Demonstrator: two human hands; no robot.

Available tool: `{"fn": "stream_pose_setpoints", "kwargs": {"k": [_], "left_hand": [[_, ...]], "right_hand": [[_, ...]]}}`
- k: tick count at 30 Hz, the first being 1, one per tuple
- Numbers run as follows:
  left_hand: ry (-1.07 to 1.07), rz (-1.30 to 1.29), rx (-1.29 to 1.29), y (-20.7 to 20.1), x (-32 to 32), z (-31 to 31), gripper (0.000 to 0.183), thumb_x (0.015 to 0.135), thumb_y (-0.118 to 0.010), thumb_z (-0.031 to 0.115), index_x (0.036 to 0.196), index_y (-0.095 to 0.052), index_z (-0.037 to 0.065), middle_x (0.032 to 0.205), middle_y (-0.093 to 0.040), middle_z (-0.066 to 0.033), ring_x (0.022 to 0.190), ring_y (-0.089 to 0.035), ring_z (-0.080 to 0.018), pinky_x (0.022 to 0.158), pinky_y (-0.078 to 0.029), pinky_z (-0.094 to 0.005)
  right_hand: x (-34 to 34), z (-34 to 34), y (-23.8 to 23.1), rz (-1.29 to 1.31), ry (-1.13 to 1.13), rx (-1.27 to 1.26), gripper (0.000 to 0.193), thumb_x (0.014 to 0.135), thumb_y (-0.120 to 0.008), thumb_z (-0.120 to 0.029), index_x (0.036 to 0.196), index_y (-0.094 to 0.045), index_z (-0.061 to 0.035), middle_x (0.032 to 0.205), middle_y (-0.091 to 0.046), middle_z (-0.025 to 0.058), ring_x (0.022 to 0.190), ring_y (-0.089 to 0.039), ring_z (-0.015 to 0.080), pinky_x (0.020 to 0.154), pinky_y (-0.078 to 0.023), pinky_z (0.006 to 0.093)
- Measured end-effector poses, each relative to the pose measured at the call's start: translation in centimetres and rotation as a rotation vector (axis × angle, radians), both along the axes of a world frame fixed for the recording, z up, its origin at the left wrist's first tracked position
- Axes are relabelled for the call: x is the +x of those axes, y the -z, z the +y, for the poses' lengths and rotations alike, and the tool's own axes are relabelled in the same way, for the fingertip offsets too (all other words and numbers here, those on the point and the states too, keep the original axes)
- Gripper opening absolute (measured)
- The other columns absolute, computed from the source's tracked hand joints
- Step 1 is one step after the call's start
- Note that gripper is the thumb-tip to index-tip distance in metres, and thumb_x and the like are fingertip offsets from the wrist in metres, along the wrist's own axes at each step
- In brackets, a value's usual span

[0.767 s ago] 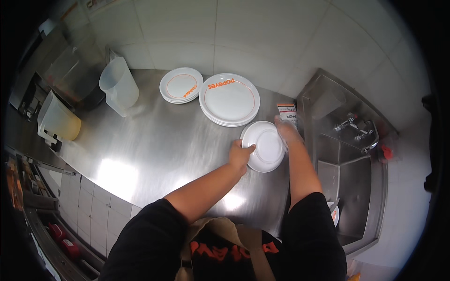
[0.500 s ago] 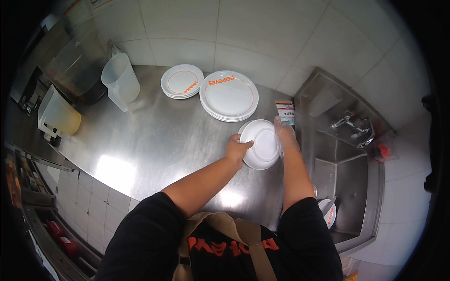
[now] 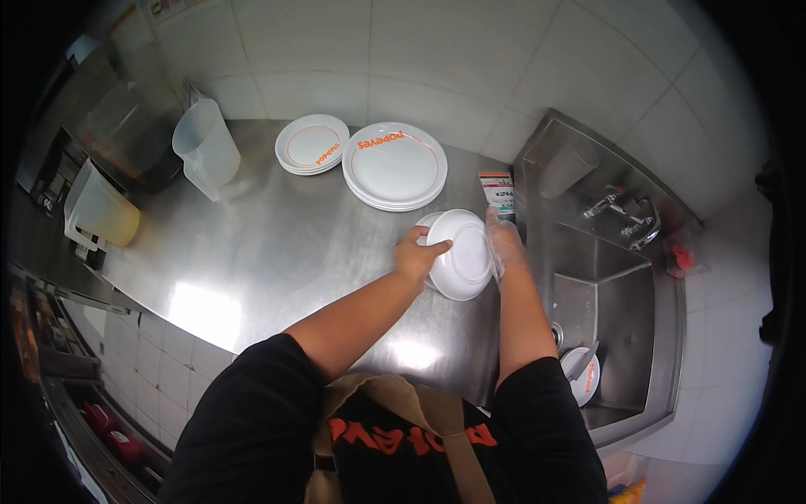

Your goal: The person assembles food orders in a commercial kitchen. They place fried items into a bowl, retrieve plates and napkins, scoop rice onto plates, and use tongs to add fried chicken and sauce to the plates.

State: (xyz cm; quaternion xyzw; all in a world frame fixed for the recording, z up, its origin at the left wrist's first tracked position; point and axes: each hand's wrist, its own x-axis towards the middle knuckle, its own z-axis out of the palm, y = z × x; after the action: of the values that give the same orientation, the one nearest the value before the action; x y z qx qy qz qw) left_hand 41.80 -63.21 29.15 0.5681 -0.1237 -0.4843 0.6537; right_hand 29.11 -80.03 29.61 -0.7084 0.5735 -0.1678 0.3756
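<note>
White plates [image 3: 463, 255]: over the counter [image 3: 311, 227], left of the sink [image 3: 623, 323]. Our left hand [image 3: 416, 255]: clamped on their left edge. Our gloved right hand [image 3: 507, 244]: at their right edge; grip, we cannot tell. Farther: two plate stacks [image 3: 396, 172].

Orange letters [image 3: 380, 139] on round white plates [image 3: 395, 172] beside and inside the grey steel sink [image 3: 621, 328], red across black cloth shirt [image 3: 252, 395], dark on oblong packet [image 3: 499, 193]!

Smooth glossy dish [image 3: 463, 254], shiny metal counter [image 3: 294, 235], translucent plastic pitcher [image 3: 220, 158], matt cloth sleeves [image 3: 243, 412]
</note>
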Motion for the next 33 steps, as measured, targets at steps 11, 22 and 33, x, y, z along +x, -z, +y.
{"fn": "stream_pose_setpoints", "kwargs": {"k": [11,22,33], "left_hand": [[0.134,0.027,0.034,-0.3,2.2,1.6,0.042,0.072,-0.078,0.011,0.104,-0.051,0.006,0.099,-0.06,-0.0126,0.094,-0.058,-0.0234,0.082,-0.047,-0.0376],[0.177,0.088,0.023,0.4,2.6,1.9,0.044,0.073,-0.078,0.013,0.104,-0.048,0.009,0.101,-0.059,-0.0111,0.098,-0.058,-0.0231,0.08,-0.048,-0.0391],[0.222,-0.577,-0.299,-5.8,3.4,5.1,0.071,0.072,-0.074,0.001,0.133,-0.038,0.01,0.11,-0.058,-0.0123,0.098,-0.059,-0.02,0.081,-0.051,-0.0345]], "right_hand": [[0.2,1.6,3.2,0.094,0.045,-0.195,0.076,0.091,-0.046,-0.059,0.108,-0.059,0.0138,0.097,-0.064,0.0237,0.093,-0.061,0.0278,0.086,-0.045,0.0385],[-0.9,3.7,6.9,-0.773,0.222,0.021,0.048,0.094,-0.055,-0.042,0.101,-0.066,0.0045,0.088,-0.065,0.0102,0.078,-0.059,0.0156,0.072,-0.048,0.0304],[2.4,8.6,5.2,-1.16,0.178,0.427,0.049,0.095,-0.051,-0.045,0.12,-0.055,-0.0032,0.114,-0.061,0.0127,0.102,-0.059,0.023,0.089,-0.048,0.0385]]}}
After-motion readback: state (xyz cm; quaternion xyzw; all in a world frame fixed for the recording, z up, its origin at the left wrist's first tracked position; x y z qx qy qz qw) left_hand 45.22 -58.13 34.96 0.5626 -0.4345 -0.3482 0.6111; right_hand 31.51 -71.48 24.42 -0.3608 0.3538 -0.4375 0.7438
